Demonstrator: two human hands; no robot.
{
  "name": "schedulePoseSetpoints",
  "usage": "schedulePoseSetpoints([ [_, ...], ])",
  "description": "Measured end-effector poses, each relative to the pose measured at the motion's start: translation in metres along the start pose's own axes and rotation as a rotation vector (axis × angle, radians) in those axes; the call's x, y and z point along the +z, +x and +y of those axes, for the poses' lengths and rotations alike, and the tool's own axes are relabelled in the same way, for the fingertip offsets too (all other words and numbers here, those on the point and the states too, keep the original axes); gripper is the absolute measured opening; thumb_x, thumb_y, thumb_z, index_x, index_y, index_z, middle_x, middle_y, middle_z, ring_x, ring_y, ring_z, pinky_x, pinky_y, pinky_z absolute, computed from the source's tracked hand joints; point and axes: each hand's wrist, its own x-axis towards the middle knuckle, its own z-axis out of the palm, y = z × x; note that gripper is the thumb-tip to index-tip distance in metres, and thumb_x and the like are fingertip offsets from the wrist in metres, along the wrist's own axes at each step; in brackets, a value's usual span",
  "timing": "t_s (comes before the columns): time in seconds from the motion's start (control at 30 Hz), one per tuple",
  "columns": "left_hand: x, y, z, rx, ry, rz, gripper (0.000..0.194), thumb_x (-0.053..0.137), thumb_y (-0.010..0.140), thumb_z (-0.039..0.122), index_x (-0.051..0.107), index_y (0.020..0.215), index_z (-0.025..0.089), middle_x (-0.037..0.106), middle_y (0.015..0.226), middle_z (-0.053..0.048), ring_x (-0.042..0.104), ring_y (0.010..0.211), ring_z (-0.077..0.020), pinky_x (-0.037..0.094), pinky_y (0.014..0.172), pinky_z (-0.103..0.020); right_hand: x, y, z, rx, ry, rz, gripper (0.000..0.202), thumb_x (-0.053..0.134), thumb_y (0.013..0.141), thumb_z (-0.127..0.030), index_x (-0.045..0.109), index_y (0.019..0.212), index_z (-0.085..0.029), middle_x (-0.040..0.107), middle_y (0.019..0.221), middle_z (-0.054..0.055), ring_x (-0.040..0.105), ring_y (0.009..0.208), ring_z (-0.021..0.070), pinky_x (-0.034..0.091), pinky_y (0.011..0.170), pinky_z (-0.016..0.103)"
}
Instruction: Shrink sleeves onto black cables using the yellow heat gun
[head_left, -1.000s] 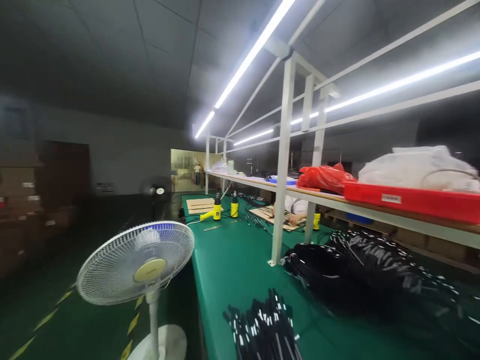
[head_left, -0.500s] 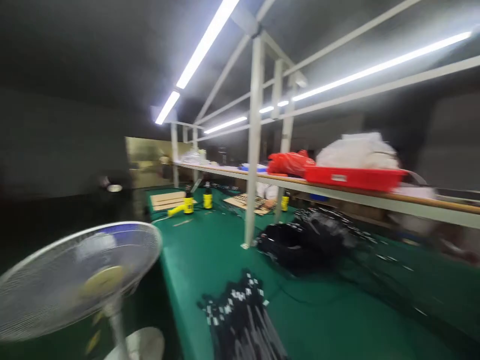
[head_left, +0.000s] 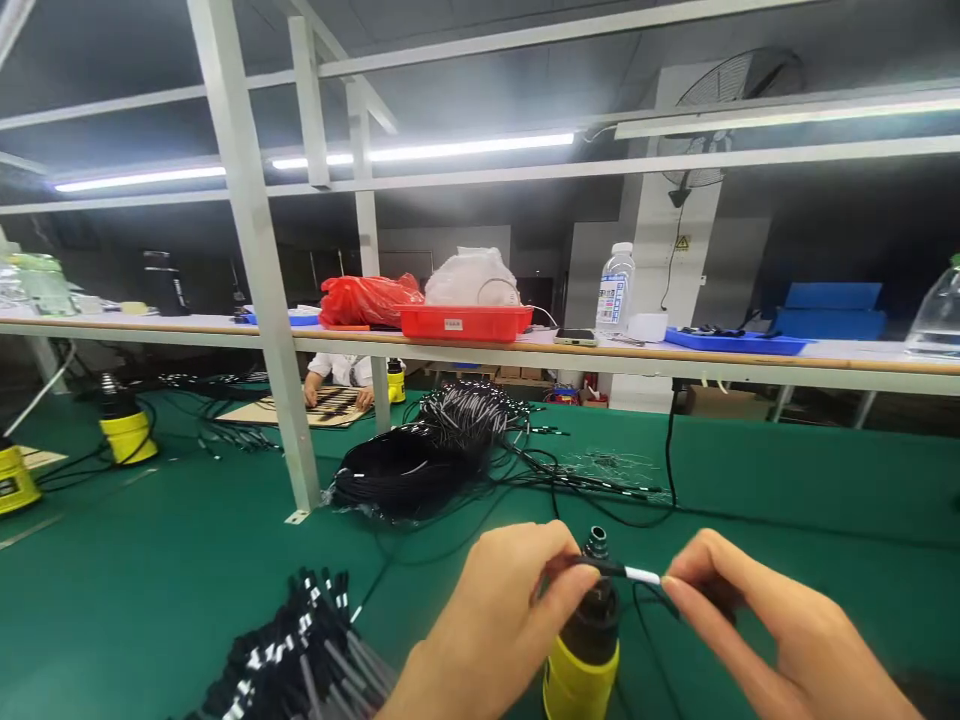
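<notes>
My left hand (head_left: 501,620) and my right hand (head_left: 757,618) pinch the two ends of a short black cable piece with a white sleeve (head_left: 628,573). They hold it level just above the nozzle of a black and yellow heat gun (head_left: 587,640) that stands upright on the green table (head_left: 787,490) in front of me. A bundle of cut black cables with white sleeves (head_left: 300,660) lies at the lower left. A big heap of black cable (head_left: 420,460) lies beyond the hands.
A white frame post (head_left: 259,260) stands on the table left of the heap. The shelf (head_left: 675,358) carries a red tray (head_left: 465,322), a red bag, a water bottle (head_left: 615,290), a phone and a blue tray. Across the table a person's hands rest on a cardboard sheet (head_left: 330,405). Yellow heat guns (head_left: 127,425) stand at left.
The view swung right from the aisle and floor fan to the table in front. Both my hands came into view, holding the cable piece over the heat gun.
</notes>
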Motion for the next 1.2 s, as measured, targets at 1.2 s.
schedulePoseSetpoints([
  [1.2,0.028,0.042,-0.038,-0.111,-0.254,0.097,0.014,0.059,0.09,0.026,0.06,0.078,0.018,0.058,0.069,0.004,0.049,0.065,-0.013,0.034,0.059,-0.024,0.028,0.032,0.028,0.281,0.021,-0.206,0.026,0.04,0.095,-0.037,0.041,0.072,-0.024,0.049,0.065,-0.005,0.041,0.06,0.0136,0.033,0.055,0.026],
])
